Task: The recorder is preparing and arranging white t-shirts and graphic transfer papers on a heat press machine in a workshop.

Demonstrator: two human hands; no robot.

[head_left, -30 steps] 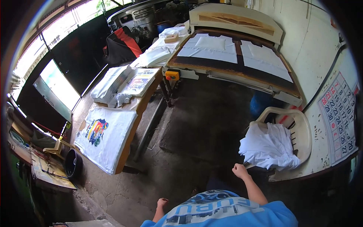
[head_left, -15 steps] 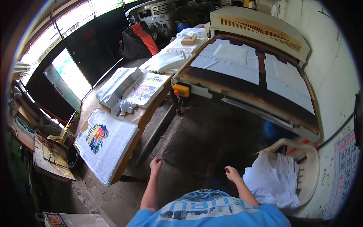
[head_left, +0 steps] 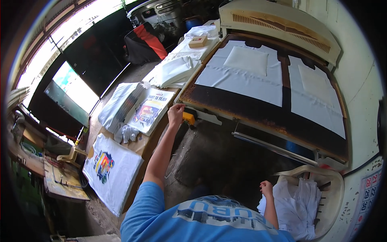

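My left hand (head_left: 175, 113) is stretched forward beside the yellow switch box (head_left: 188, 117) at the heat press (head_left: 298, 24)'s front left corner, fingers curled; whatever they may grip is hidden. My right hand (head_left: 266, 189) hangs low with curled, empty fingers beside a heap of white cloth (head_left: 294, 207) on a plastic chair (head_left: 334, 205). On the press bed lie two white shirts (head_left: 242, 80) (head_left: 310, 109) with pale pads on them. Left of me, a printed white shirt (head_left: 113, 177) hangs over the edge of a wooden table (head_left: 147, 145), below a pile of printed items (head_left: 147, 113) and folded cloth (head_left: 117, 105).
Further back are more white cloth piles (head_left: 169, 72) with a small cardboard box (head_left: 197, 41), a black and red covered object (head_left: 145, 42) and a vehicle (head_left: 155, 18). A calendar (head_left: 367, 197) is on the right wall; dark concrete floor (head_left: 209, 153) lies between table and press.
My left hand has risen and reached forward to the press corner. My right hand stays low near the chair. My view has moved closer to the press.
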